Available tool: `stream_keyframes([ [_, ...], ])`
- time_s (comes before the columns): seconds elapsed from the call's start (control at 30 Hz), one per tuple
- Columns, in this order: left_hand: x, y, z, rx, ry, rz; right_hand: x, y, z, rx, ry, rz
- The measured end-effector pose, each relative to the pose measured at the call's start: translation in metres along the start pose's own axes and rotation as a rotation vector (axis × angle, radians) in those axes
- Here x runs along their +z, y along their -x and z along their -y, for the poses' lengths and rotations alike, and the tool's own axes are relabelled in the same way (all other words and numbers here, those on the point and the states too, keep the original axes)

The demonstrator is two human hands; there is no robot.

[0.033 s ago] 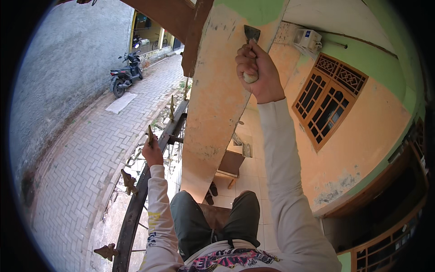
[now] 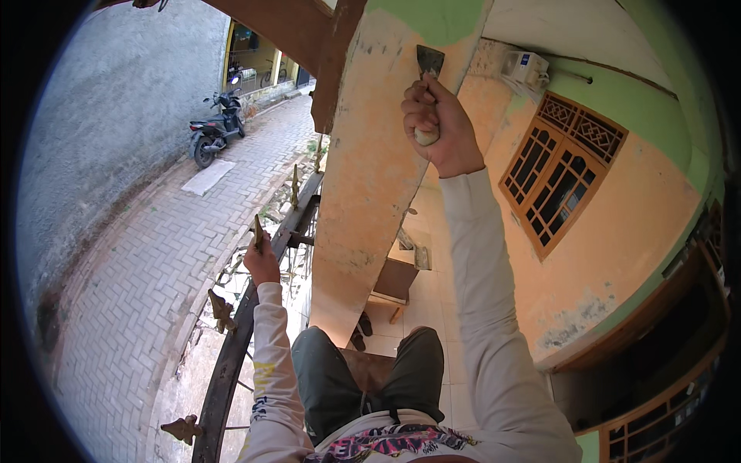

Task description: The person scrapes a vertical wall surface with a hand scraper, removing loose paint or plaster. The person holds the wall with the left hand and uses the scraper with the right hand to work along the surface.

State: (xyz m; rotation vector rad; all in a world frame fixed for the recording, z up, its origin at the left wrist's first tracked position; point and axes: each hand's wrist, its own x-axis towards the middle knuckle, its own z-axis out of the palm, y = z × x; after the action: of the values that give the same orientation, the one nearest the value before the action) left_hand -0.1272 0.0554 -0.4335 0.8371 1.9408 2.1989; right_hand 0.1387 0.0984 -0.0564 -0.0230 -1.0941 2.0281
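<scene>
My right hand (image 2: 441, 127), raised high, is closed round the pale handle of a paint scraper (image 2: 429, 60). Its wide dark blade points up against a pillar (image 2: 378, 154) of worn orange paint, just below a green patch (image 2: 432, 19). Whether the blade's edge presses on the surface I cannot tell. Lower and to the left, my left hand (image 2: 262, 261) is wrapped round a gold spear-shaped finial (image 2: 258, 229) on top of a dark metal fence rail (image 2: 231, 363). Part of that finial is hidden by the fingers.
More finials (image 2: 221, 310) stick up along the rail. Beyond it runs a paved lane (image 2: 147, 309) with a parked motor scooter (image 2: 216, 127). To the right are a barred wooden window (image 2: 563, 170) and a white wall-mounted unit (image 2: 525, 69). A small brown table (image 2: 395, 282) stands below on the tiles.
</scene>
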Motion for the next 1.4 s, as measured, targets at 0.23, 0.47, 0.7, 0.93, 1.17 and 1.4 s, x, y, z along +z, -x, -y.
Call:
stream_keyframes([
  [0.23,-0.001,0.001,-0.002,0.011,0.000,0.006,0.003,-0.001,-0.004,-0.036,-0.013,-0.065],
  [0.47,0.000,-0.001,0.001,0.025,0.015,0.011,0.003,-0.002,-0.005,-0.059,0.039,-0.070],
  [0.7,0.000,-0.001,0.000,0.038,0.036,0.000,0.009,0.000,-0.009,-0.085,0.061,-0.071],
  [0.93,-0.003,0.003,-0.006,0.022,-0.036,0.024,0.011,0.000,-0.006,-0.071,-0.018,-0.088],
  [1.17,0.000,0.000,0.000,0.024,0.031,0.008,0.008,-0.001,-0.005,-0.055,0.002,-0.055],
  [1.4,0.000,-0.003,0.005,0.024,0.001,0.011,0.012,-0.003,0.001,-0.065,0.016,-0.038],
])
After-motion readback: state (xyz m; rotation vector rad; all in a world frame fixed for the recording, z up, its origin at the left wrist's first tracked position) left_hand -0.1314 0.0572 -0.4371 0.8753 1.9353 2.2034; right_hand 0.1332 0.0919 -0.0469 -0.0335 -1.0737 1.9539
